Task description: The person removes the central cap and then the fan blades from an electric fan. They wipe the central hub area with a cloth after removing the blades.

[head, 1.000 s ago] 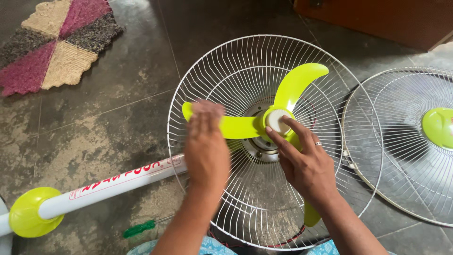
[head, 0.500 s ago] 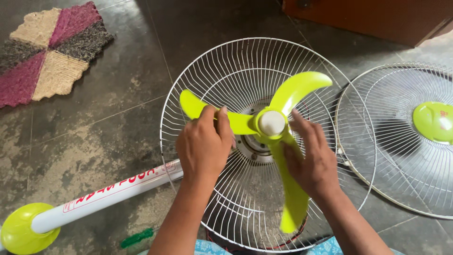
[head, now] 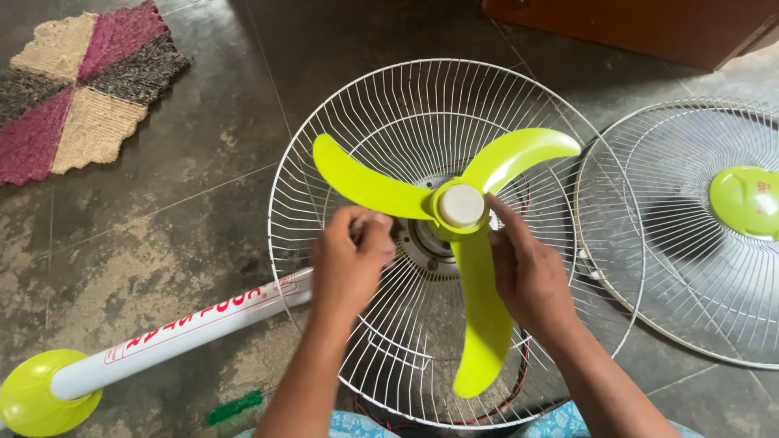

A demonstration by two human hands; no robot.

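Hands are working over a pedestal fan lying flat on a dark stone floor, seen from above. One lime-green fan blade unit point(head: 454, 243), with three curved blades, is sitting on the motor hub at the centre of a white wire rear guard point(head: 357, 105). A white round cap point(head: 461, 205) is sitting at the middle of the blade unit.

The left hand point(head: 350, 264) is curling loosely just below the left blade, fingers bent near the hub; whether it is actually pinching anything cannot be told. The right hand point(head: 527, 280) is reaching in from the right, fingers extended and resting against the hub beside the cap, gripping nothing fully.

The blade unit is looking like thin moulded plastic: probably light, fairly stiff at the hub but flexing toward the tips, smooth and a little slippery. The thick central hub seems the safest place to take hold, since the tips could bend or crack.

One second wire guard point(head: 649, 268), with a green centre disc point(head: 746, 203), is lying to the right, overlapping the first guard's edge. One white pole point(head: 187, 328) ending in a green base piece point(head: 40, 393) is stretching to the lower left. One green-handled tool point(head: 235, 407) is lying beneath the pole. One woven mat point(head: 81, 81) in pink, tan and grey is lying at the upper left.
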